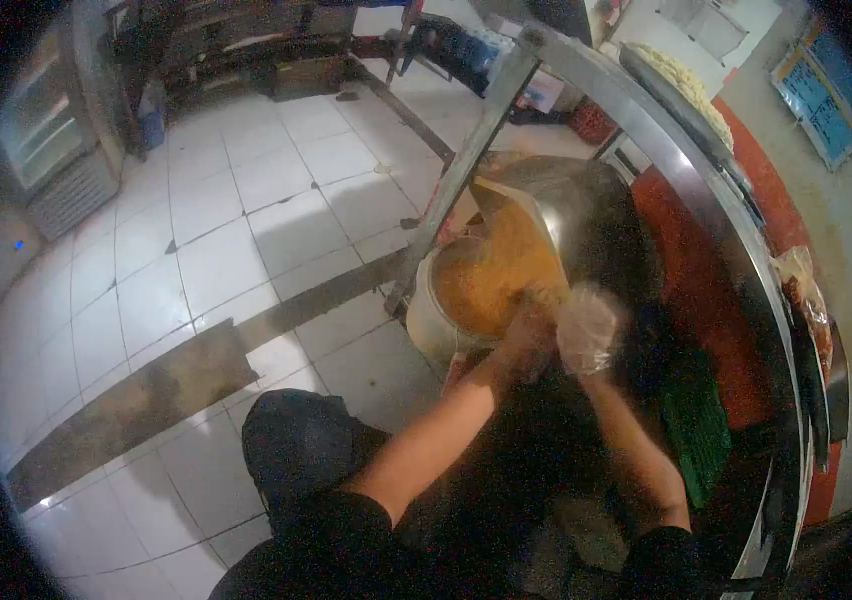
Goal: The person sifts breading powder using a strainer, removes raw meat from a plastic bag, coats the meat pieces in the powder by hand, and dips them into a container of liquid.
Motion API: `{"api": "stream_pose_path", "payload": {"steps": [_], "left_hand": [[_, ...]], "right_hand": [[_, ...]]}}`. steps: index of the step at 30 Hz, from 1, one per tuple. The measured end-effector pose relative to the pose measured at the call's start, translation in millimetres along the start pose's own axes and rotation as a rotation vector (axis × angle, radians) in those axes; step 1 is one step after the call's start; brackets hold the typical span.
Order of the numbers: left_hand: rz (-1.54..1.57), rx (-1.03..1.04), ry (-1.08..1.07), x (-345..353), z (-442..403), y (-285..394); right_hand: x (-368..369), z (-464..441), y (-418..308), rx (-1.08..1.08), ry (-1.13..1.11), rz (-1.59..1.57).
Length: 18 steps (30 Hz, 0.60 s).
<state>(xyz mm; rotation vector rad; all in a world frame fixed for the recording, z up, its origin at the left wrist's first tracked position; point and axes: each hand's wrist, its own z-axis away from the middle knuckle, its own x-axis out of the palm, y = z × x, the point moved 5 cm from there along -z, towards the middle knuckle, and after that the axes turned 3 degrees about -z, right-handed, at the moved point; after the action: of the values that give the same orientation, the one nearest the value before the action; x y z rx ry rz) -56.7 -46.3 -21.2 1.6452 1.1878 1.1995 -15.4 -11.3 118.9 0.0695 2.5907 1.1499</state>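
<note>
My left hand (528,338) reaches over the near rim of a pale round bucket (424,318) and is blurred, its fingers hard to make out. Orange-yellow crumb-like or powdery stuff (481,285) fills the bucket and spreads over the surface behind it. A small pale lump (546,296) shows by the left fingertips. Close beside it, my right hand (589,330) wears a clear plastic glove. Its fingers look curled in, and whatever may be inside them is hidden.
A large dark metal pan (601,215) stands behind the hands. A metal counter frame (691,160) curves along the right, with a tray of pale food (681,90) on top. Green mesh (696,430) lies below it. White floor tiles (216,200) extend to the left.
</note>
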Motion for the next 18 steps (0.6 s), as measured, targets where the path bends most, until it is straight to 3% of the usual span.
{"api": "stream_pose_path", "payload": {"steps": [1, 2, 3, 4, 8, 9, 11, 13, 14, 15, 16, 17, 18], "left_hand": [[0.095, -0.081, -0.001, 5, -6, -16], [-0.049, -0.147, -0.035, 9, -9, -7], [-0.891, 0.077, -0.123, 17, -14, 17], [-0.885, 0.098, -0.111, 12, -14, 44], [-0.124, 0.024, -0.044, 37, -6, 23], [-0.076, 0.003, -0.046, 38, -8, 17], [-0.324, 0.066, -0.076, 35, -10, 30], [-0.587, 0.225, -0.029, 30, -7, 50], [-0.622, 0.24, -0.052, 28, -8, 53], [-0.451, 0.028, -0.278, 37, -5, 44], [-0.455, 0.038, -0.284, 45, -7, 35], [-0.013, -0.035, -0.182, 48, -8, 25], [0.212, -0.081, -0.134, 51, -11, 13]], "right_hand": [[0, 0, 6, 0.123, -0.066, -0.547], [-4, 13, -6, -0.152, -0.091, 0.116], [7, 14, -5, -0.278, -0.096, 0.467], [15, 13, -3, -0.413, -0.058, 0.812], [25, 16, 38, 0.024, -0.386, -0.115], [28, 23, 38, 0.133, -0.471, -0.359], [-5, 14, 8, -0.282, -0.18, 0.677], [-49, -34, 36, 0.077, -0.561, -0.113], [-23, -12, 37, 0.249, -0.665, -0.397], [-28, -5, 40, 0.25, -0.683, -0.393], [-34, -12, 43, 0.203, -0.614, -0.293], [-39, -20, 46, 0.157, -0.541, -0.191], [-45, -28, 50, 0.159, -0.537, -0.185]]}}
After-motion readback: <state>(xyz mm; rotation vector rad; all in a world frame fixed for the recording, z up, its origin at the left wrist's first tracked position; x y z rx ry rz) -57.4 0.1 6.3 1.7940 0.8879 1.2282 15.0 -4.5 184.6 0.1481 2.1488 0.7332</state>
